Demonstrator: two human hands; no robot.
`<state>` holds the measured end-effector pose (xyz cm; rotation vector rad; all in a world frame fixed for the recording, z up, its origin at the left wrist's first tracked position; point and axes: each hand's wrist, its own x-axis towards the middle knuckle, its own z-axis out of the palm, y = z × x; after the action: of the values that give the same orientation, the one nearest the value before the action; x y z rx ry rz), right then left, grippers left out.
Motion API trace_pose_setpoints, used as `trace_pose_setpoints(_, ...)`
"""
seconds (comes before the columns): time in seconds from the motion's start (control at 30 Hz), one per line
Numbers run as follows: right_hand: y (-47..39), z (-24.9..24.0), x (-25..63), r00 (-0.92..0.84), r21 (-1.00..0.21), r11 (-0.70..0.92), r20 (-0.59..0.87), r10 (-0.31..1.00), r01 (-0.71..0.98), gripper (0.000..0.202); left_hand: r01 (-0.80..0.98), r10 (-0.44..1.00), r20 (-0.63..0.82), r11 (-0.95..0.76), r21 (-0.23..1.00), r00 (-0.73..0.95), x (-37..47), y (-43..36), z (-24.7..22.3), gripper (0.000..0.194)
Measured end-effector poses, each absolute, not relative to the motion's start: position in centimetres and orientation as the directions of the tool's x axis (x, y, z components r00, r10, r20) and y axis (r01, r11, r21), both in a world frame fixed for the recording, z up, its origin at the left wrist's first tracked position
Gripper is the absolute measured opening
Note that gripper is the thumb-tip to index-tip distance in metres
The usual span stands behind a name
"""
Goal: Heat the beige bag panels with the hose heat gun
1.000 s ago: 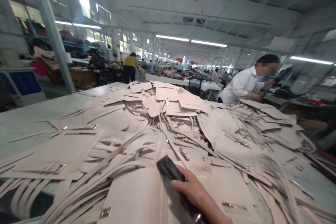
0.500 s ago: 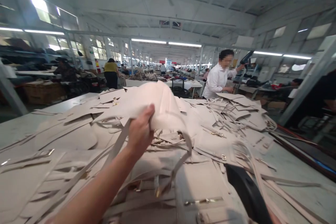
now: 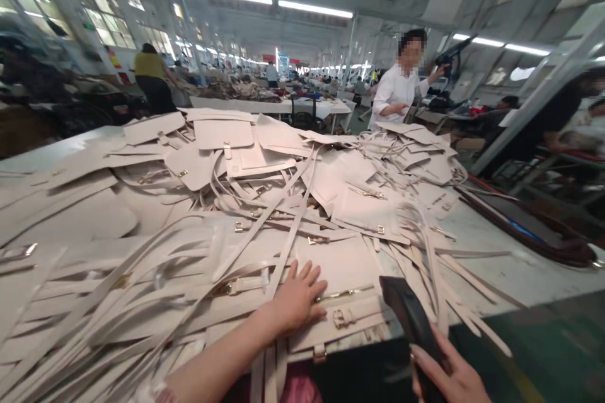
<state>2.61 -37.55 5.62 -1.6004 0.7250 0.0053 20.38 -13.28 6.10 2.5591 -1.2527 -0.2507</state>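
My left hand (image 3: pixel 299 300) lies open with fingers spread on a beige leather bag piece (image 3: pixel 344 262) near the table's front edge. A long beige strap (image 3: pixel 289 250) runs up from beside that hand toward the pile. Just beyond its fingers are a metal zip (image 3: pixel 348 293) and a small buckle (image 3: pixel 339 318). My right hand (image 3: pixel 449 368) is closed round the lower part of a black curved handheld tool (image 3: pixel 407 312), its top end tilted up toward the left. I cannot make out the tool's exact kind.
A wide pile of beige bag pieces (image 3: pixel 224 133) and loose straps covers much of the table (image 3: pixel 534 277). A dark bag-like item (image 3: pixel 529 227) lies at the right edge. Across the table stands a person in a white shirt (image 3: pixel 394 91); another person in a yellow top (image 3: pixel 150 69) is farther back.
My left hand has let go of the raised beige bag piece and come down flat near the front edge. The view has tilted downward, and more of my right hand shows.
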Motion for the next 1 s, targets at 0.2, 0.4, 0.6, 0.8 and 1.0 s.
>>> trace_pose_setpoints(0.2, -39.7, 8.0, 1.2, 0.777, -0.843, 0.006, -0.498, -0.385, -0.537, 0.088, -0.757, -0.783, -0.043, -0.611, 0.232, 0.62, 19.4, -11.7, 4.2, 0.063)
trace_pose_setpoints(0.4, -40.0, 8.2, 0.9, 0.812, -0.844, 0.016, -0.52, -0.267, -0.536, 0.076, -0.776, -0.792, 0.026, -0.59, 0.226, 0.61, 19.9, -11.9, 3.4, 0.05)
trace_pose_setpoints(0.6, -39.7, 8.0, 6.3, 0.845, -0.861, -0.052, -0.483, -0.23, -0.506, 0.05, -0.769, -0.793, 0.002, -0.59, 0.246, 0.609, 20.0, -11.9, 3.6, 0.047)
trace_pose_setpoints(0.8, -40.6, 10.0, 9.1, 0.867, -0.887, -0.097, -0.41, -0.283, -0.451, 0.036, -0.76, -0.806, -0.062, -0.578, 0.298, 0.589, 18.8, -10.2, 4.3, 0.054)
trace_pose_setpoints(1.0, -40.0, 9.0, 12.4, 0.895, -0.886, -0.13, -0.432, -0.114, -0.444, 0.026, -0.749, -0.814, -0.083, -0.564, 0.348, 0.575, 17.6, -8.3, 4.8, 0.057)
